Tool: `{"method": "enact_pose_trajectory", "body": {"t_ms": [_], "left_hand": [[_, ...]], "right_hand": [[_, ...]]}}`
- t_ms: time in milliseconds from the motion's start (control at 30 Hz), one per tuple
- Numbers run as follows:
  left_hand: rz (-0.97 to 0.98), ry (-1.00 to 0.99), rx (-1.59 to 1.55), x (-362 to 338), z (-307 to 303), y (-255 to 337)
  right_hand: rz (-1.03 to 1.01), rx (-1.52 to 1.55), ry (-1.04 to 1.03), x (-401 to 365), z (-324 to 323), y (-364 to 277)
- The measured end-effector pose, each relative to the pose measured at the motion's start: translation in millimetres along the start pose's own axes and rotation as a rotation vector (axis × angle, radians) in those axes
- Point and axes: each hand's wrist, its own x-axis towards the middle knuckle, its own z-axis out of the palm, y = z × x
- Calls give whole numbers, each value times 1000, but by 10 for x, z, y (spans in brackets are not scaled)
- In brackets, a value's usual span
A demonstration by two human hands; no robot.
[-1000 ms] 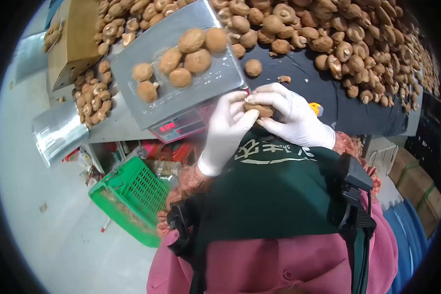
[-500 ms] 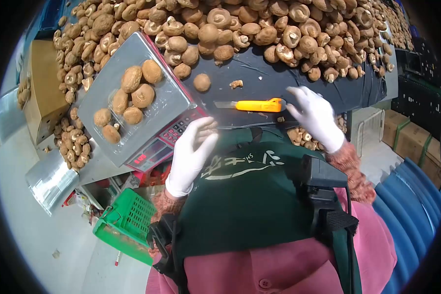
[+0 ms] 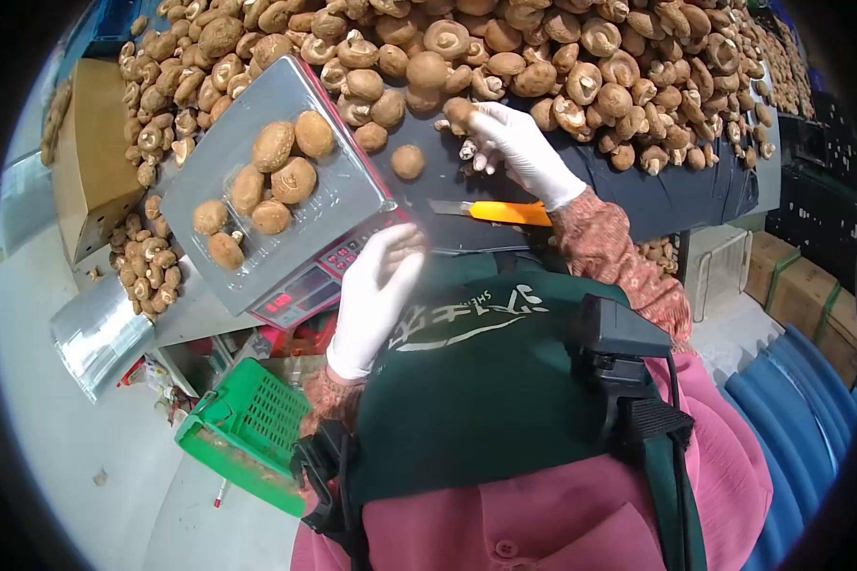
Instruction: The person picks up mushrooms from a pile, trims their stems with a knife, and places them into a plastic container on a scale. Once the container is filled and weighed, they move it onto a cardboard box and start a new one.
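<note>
My right hand [image 3: 524,147], in a white glove, reaches to the near edge of the mushroom pile. Its fingers are curled on a brown shiitake mushroom [image 3: 458,111], partly covering it. My left hand [image 3: 378,295], also gloved, hovers by the scale's keypad with fingers loosely curved, thumb apart and nothing inside. The digital scale [image 3: 186,205] carries several shiitake mushrooms [image 3: 293,180] on a clear-covered plate. Below my right wrist lies a yellow utility knife [image 3: 508,212], blade out to the left, its end hidden behind the sleeve. One loose mushroom [image 3: 408,162] sits left of my right hand.
A large shiitake pile [image 3: 600,57] spreads along the back of the dark table [image 3: 676,195]. At the left stand a cardboard box [image 3: 95,152] and a metal bucket [image 3: 100,343]. A green basket [image 3: 257,419] is low at left; stacked cartons [image 3: 800,285] are at right.
My right hand has moved from beside the knife handle up and left to a mushroom at the pile's edge, fingers closing on it. My left hand stays near the scale. The view has shifted slightly.
</note>
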Motion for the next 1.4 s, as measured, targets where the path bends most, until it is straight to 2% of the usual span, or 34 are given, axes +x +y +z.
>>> {"method": "enact_pose_trajectory", "body": {"t_ms": [33, 100, 133, 233, 267, 300, 367, 467, 500, 533, 567, 633, 733, 833, 867, 933, 967, 1033, 1100, 1133, 1167, 1233, 1267, 1367, 1400], "left_hand": [[-17, 5, 8, 10, 11, 37], [-17, -12, 5, 50, 23, 41], [0, -12, -9, 66, 34, 34], [29, -10, -31, 83, 57, 20], [29, -10, -29, 84, 64, 32], [29, -12, -27, 77, 62, 36], [37, -14, -3, 64, 44, 21], [42, -12, 9, 51, 14, 47], [41, -11, 6, 40, 9, 55], [46, -12, 28, 42, -3, 57], [53, -19, 45, 54, -7, 56], [31, -21, -25, 85, 26, 34], [40, -60, -4, 140, 73, 15], [36, -81, 21, 148, 131, 36], [31, -81, 34, 143, 141, 65], [36, -72, 35, 135, 135, 57], [37, -64, 53, 125, 133, 75], [33, -40, 87, 90, 118, 109], [30, -12, 81, 62, 112, 111], [26, -1, 74, 45, 116, 104], [24, -3, 50, 39, 121, 93], [25, -20, -5, 70, 164, 75], [20, -27, 0, 83, 196, 91], [32, -68, 41, 105, 281, 138], [40, -78, 58, 102, 294, 153]], "right_hand": [[72, 272, -58, -71, -60, 11], [113, 604, -138, -247, -64, -62], [105, 670, -226, -260, -115, -17], [22, 470, -196, -392, 8, -139], [-102, 386, -207, -407, 37, -137], [-104, 294, -215, -456, 35, -210], [-200, 56, -131, -639, 37, -314], [-142, -198, -53, -1053, -268, -353], [-224, -446, -24, -1213, -437, -350], [-110, -734, 8, -1408, -552, -470], [-177, -1025, 40, -1560, -713, -424], [41, -1633, -1, -1883, -918, -445], [53, -1614, 106, -1890, -899, -477], [-321, -1423, 447, -1435, -749, -286], [-511, -1358, 555, -1248, -705, -198], [-478, -1491, 683, -860, -649, -114], [-529, -1528, 722, -711, -665, -77], [-536, -1589, 743, -489, -774, 55], [-708, -1297, 743, -510, -769, 54], [-634, -1049, 717, -543, -721, 37], [-307, -644, 590, -681, -712, -15], [-12, -12, 371, -869, -779, -232], [-84, 202, 328, -933, -760, -201], [-81, 375, 205, -1133, -811, -202], [-98, 319, 210, -1228, -810, -229]]}}
